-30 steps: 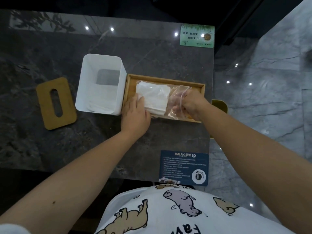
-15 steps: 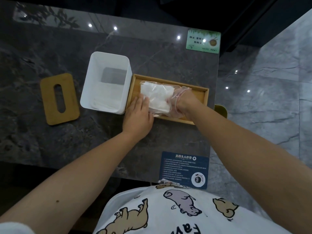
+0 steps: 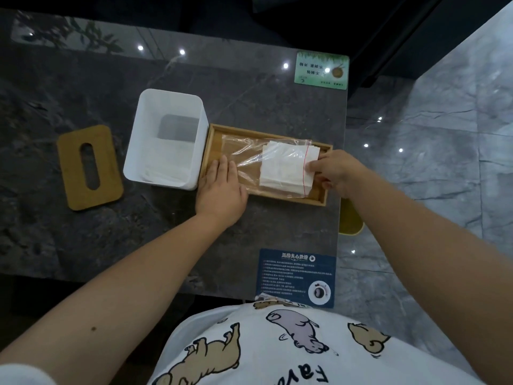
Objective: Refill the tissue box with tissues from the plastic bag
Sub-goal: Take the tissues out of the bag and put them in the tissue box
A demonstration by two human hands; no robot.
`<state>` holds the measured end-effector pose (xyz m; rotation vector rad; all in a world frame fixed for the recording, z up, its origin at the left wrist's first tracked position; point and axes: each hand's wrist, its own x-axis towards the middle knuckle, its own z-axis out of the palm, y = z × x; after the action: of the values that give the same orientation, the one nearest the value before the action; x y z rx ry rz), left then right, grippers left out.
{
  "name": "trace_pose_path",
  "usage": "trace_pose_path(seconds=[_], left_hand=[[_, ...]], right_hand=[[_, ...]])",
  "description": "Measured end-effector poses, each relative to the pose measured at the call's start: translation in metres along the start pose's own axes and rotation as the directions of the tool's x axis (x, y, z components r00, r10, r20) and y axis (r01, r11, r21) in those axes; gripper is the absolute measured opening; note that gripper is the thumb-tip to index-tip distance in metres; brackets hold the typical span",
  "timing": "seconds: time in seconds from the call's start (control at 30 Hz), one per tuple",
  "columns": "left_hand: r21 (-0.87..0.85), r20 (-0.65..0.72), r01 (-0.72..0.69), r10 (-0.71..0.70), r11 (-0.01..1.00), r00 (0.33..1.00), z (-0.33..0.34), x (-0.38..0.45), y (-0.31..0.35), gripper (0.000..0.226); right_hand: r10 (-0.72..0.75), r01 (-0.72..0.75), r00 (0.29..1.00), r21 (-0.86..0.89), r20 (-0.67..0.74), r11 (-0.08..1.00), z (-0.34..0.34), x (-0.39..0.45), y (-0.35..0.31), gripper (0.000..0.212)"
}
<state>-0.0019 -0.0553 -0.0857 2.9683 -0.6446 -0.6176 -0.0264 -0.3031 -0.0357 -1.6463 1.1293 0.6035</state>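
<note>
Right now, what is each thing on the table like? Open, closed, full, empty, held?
tissue box: open, upright, lid off, a few tissues at the bottom.
wooden lid: flat on the table, apart from the box.
plastic bag: lying in the tray, mouth open.
tissues: stacked, sticking out of the mouth.
wooden tray: flat, beside the box.
left hand: flat, pinning the bag.
right hand: pinching the tissues.

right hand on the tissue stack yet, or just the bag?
Touching. Head view: the right hand pinches the right edge of the tissue stack, which sticks out past the red-lined mouth of the plastic bag; fingers overlap the white paper directly.
</note>
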Motion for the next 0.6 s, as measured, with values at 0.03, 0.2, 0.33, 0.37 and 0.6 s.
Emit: trace_pose_path(seconds=[0.03,0.2,0.33,0.37,0.6], left_hand=[[0.003,0.007,0.001,-0.001,1.0,1.0,-0.001,0.0,0.001,0.066],[0.027,0.037,0.012,-0.013,1.0,0.999,-0.012,0.003,0.004,0.067],[0.065,0.064,0.017,-0.021,0.998,0.998,-0.022,0.007,0.009,0.067],[0.075,0.058,0.017,-0.021,0.997,0.998,-0.024,0.007,0.009,0.067],[0.099,0.05,0.025,-0.03,0.995,0.998,-0.034,0.008,0.009,0.064]], right_hand=[[0.018,-0.018,1.0,0.002,-0.001,1.0,-0.001,0.001,-0.001,0.018],[-0.041,0.039,0.997,-0.026,-0.066,0.999,-0.025,0.004,0.01,0.031],[-0.23,0.205,0.965,-0.182,-0.129,0.962,-0.057,-0.002,0.022,0.01],[-0.282,0.249,0.95,-0.216,-0.138,0.944,-0.064,-0.005,0.022,0.01],[-0.569,0.525,0.822,-0.427,0.029,0.736,-0.1,-0.052,-0.007,0.017]])
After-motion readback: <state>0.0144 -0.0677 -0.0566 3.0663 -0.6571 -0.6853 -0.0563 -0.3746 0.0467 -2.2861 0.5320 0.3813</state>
